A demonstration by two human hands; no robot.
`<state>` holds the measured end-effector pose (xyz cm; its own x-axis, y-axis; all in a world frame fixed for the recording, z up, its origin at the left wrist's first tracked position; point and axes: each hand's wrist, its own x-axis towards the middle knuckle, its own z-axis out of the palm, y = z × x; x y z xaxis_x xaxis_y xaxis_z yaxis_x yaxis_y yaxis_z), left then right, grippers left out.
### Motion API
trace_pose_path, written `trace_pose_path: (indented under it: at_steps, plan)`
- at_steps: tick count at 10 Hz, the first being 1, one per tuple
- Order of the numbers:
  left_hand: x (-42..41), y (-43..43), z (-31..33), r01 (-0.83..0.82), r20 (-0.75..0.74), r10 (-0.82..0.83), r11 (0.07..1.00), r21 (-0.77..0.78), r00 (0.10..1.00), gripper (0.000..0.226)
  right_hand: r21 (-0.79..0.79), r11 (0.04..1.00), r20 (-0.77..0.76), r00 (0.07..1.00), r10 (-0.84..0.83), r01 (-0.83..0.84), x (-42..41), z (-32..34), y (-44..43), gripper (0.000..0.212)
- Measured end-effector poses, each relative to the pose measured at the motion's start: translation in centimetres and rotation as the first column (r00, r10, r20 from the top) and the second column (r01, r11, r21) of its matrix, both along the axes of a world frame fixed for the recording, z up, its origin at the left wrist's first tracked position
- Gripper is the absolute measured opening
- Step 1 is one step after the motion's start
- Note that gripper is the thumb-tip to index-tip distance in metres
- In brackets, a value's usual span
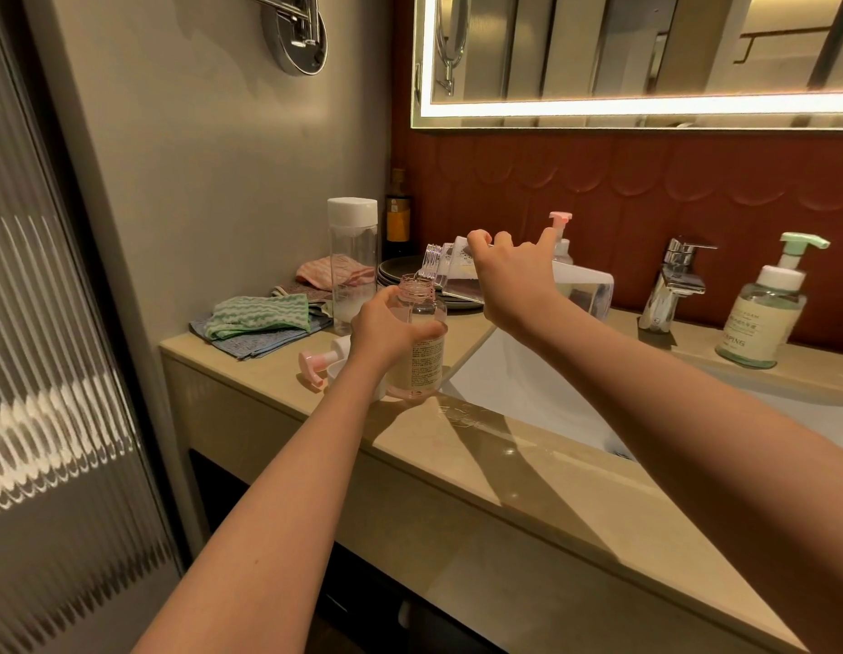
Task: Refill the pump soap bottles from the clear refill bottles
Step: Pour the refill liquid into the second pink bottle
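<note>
1. Left hand [386, 330] wraps the uncapped pump bottle [424, 356] at the counter [457, 464] beside the basin [528, 389] rim.
2. Right hand [514, 285] grips the tipped refill bottle [589, 287], its neck over the pump bottle's open mouth.
3. Fill levels: cannot tell.

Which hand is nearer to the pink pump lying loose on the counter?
Left. The left hand grips the open soap bottle right beside the pump; the right hand is higher and farther right, tipping the refill bottle.

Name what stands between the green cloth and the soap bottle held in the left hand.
The head view shows an upright, white-capped clear refill bottle standing between the green cloth and the soap bottle.
</note>
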<state>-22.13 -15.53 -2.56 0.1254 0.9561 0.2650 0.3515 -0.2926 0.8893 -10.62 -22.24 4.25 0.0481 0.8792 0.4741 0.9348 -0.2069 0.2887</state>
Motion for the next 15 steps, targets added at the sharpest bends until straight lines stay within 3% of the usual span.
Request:
trace_pose_path:
  at_steps: [15]
  plan:
    - [-0.04,-0.27,0.1,0.003,-0.006,-0.003,1.0,0.007,1.0,0.081,-0.001,1.0,0.04,0.999,-0.015,0.015,-0.01,-0.05,0.08,0.059]
